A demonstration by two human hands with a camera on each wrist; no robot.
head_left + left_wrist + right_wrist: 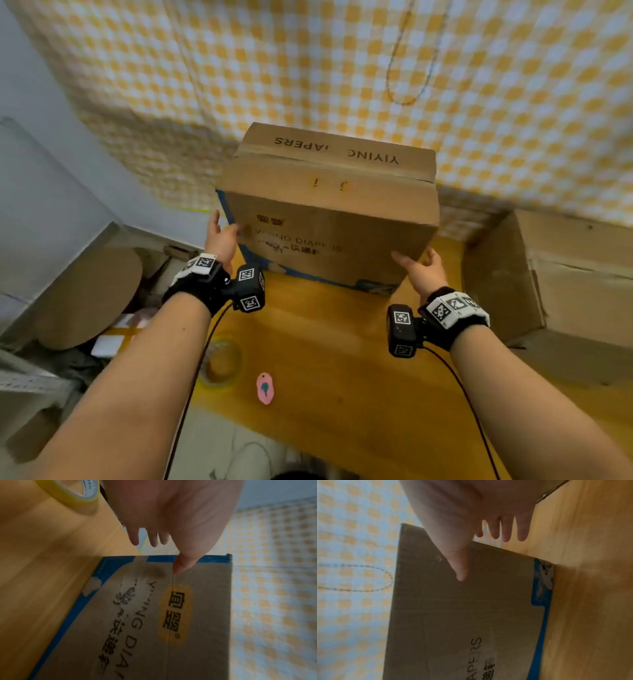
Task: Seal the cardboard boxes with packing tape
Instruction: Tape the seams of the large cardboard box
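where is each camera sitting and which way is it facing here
Head: worn on the head, looking forward and down at the cardboard box on the yellow table; both forearms, left hand and right hand show.
Left wrist: looks along the left hand at the box's printed face; the tape roll sits behind.
Right wrist: looks along the right hand at the box's other end.
Shared: all three show the box and table; head and left wrist both show the tape roll.

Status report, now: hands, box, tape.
Left hand and right hand open, flat against the box sides. Box upright on table. Tape roll untouched near left arm. Nothing in the way.
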